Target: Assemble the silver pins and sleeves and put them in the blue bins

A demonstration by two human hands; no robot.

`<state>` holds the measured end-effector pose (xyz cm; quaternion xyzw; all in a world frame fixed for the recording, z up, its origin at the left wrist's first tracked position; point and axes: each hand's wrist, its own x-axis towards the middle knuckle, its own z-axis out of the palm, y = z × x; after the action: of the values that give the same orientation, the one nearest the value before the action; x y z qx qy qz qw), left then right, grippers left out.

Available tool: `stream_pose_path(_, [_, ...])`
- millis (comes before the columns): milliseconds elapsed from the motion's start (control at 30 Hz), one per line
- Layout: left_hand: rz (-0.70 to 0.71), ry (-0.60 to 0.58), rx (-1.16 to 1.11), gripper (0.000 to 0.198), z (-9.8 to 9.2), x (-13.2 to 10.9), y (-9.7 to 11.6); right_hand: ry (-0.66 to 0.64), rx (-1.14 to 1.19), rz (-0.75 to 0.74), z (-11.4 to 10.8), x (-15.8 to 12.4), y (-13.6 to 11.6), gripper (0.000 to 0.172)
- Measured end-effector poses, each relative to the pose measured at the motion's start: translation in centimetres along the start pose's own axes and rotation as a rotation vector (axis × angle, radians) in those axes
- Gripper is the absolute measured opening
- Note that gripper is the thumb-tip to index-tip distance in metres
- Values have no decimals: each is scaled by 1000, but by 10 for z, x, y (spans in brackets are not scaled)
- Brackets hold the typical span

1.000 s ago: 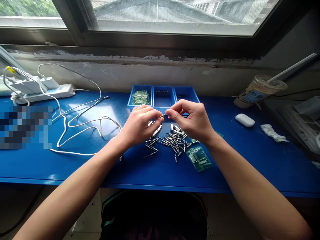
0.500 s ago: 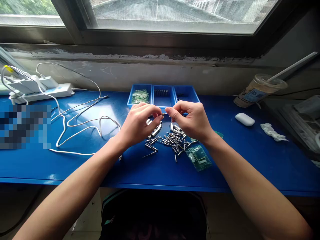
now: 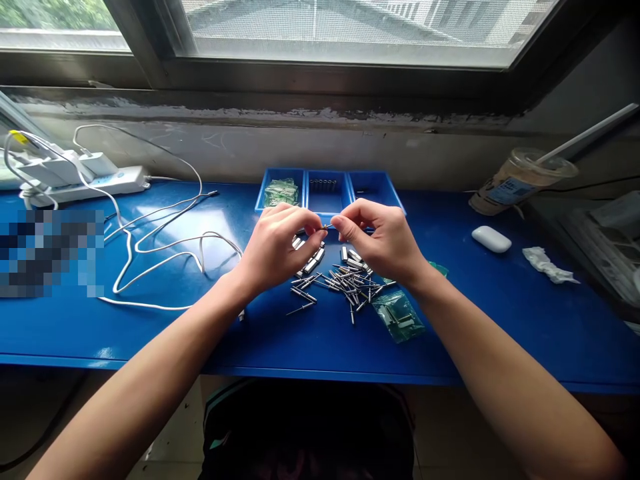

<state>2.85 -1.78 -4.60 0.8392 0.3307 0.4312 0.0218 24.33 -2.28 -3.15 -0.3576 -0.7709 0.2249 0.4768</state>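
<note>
My left hand (image 3: 285, 240) and my right hand (image 3: 377, 233) are raised close together above the desk, fingertips nearly meeting. Between them is a thin metal part (image 3: 325, 227) with a yellowish spot, pinched at the left end by my left thumb and forefinger. My right fingers are closed around its other end; whether it is one piece or two I cannot tell. Below lie a heap of slim metal pins (image 3: 350, 283) and several thicker silvery pieces (image 3: 314, 261), partly hidden by my hands.
Behind my hands stands a blue three-part tray (image 3: 327, 174), with small green bags (image 3: 281, 192) in its left section. A greenish plastic bag (image 3: 400, 320) lies by my right wrist. White cables (image 3: 155, 305) spread leftward; a white case (image 3: 491, 239) and a drink cup (image 3: 510, 183) are rightward.
Both hands keep their pinch at the same place. A yellowish spot on the thin metal part shows more clearly now. The view has shifted very slightly.
</note>
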Motion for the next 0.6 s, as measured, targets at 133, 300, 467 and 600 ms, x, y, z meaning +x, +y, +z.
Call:
stream_pose_path(133, [-21,7,2,10,0,0,1,9,-4,2,0,0,2,41])
stream_pose_path(300, [-27,21,-4,11,-1,0,1,24,-7,-11,0,0,2,38])
stream_pose_path(467, [-21,22,5,12,0,0,-1,16,-7,-14,-1,0,1,36])
stream_pose_path(600, [-13,31,18,13,0,0,-2,6,-4,-7,-1,0,1,33])
